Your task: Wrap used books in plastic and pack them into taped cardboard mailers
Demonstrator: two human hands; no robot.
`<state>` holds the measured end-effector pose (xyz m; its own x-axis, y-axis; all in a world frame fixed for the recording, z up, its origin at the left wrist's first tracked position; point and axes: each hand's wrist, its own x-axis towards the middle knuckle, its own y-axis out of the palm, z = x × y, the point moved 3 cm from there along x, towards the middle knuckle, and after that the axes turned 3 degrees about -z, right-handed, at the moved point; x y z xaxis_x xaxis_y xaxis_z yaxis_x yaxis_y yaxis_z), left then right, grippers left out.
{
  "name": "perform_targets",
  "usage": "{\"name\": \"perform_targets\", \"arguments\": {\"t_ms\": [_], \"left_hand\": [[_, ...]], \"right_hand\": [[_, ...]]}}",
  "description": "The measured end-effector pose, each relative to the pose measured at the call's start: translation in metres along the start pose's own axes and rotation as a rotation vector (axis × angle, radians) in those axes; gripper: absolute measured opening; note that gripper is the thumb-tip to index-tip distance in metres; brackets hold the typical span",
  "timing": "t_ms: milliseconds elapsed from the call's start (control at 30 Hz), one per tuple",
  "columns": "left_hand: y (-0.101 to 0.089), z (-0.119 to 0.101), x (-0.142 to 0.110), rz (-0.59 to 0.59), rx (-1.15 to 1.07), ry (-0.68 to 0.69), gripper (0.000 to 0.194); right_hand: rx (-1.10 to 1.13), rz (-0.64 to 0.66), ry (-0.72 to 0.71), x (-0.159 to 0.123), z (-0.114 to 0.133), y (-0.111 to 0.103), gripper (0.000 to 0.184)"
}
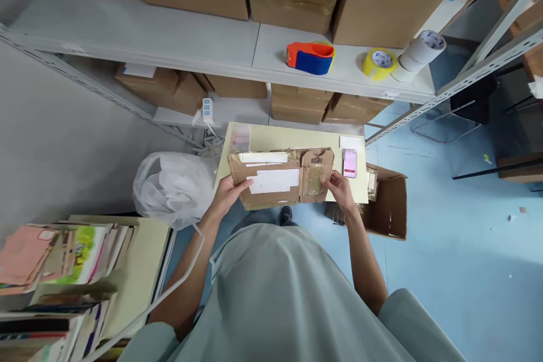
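Observation:
Between my two hands I hold a brown cardboard box [271,197] with its end flap folded out to the right. White paper labels [274,180] and shiny tape cover parts of it. My left hand [228,193] grips the box's left end, thumb lying on the label. On the right, my right hand [338,188] pinches the flap's edge near a strip of tape [316,180]. The box is tilted toward me over the near edge of a pale table [292,134]. Whether anything lies inside the box cannot be seen.
A phone [350,163] lies at the table's right, and a clear plastic box [241,138] at its left. An open carton [392,203] stands on the floor. A white plastic bag [173,186] bulges at left. Tape rolls [379,62] sit on the shelf [169,28] ahead.

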<state>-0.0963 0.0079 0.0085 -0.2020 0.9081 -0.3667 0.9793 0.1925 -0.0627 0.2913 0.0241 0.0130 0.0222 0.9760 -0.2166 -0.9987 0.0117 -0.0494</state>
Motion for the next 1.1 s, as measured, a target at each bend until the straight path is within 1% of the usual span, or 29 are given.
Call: {"name": "perform_targets", "arguments": {"t_ms": [200,400,467,567,700,800,867,1000,1100], "left_hand": [[0.004,0.0,0.042,0.101,0.05,-0.044,0.09],[0.014,0.001,0.088,0.266,0.067,-0.005,0.089],[0.017,0.001,0.1,0.317,0.102,0.027,0.085],[0.019,0.001,0.114,0.371,0.161,0.063,0.074],[0.022,0.004,0.127,0.39,0.181,0.102,0.061],[0.025,0.006,0.134,0.382,0.148,0.162,0.063],[0.028,0.008,0.136,0.392,0.132,0.173,0.067],[0.036,0.011,0.135,0.43,0.069,0.124,0.071],[0.04,0.013,0.133,0.408,-0.024,0.098,0.07]], "right_hand": [[-0.068,-0.057,0.015,0.01,-0.015,0.001,0.054],[-0.147,-0.153,-0.018,0.024,-0.024,0.012,0.054],[-0.178,-0.175,-0.024,0.027,-0.027,0.017,0.055],[-0.198,-0.208,-0.017,0.03,-0.033,0.022,0.055],[-0.192,-0.244,0.006,0.032,-0.042,0.031,0.056],[-0.181,-0.226,0.022,0.036,-0.046,0.042,0.058],[-0.19,-0.202,0.033,0.041,-0.047,0.051,0.06],[-0.18,-0.139,0.012,0.054,-0.041,0.063,0.076],[-0.124,-0.102,0.0,0.066,-0.037,0.06,0.088]]}}
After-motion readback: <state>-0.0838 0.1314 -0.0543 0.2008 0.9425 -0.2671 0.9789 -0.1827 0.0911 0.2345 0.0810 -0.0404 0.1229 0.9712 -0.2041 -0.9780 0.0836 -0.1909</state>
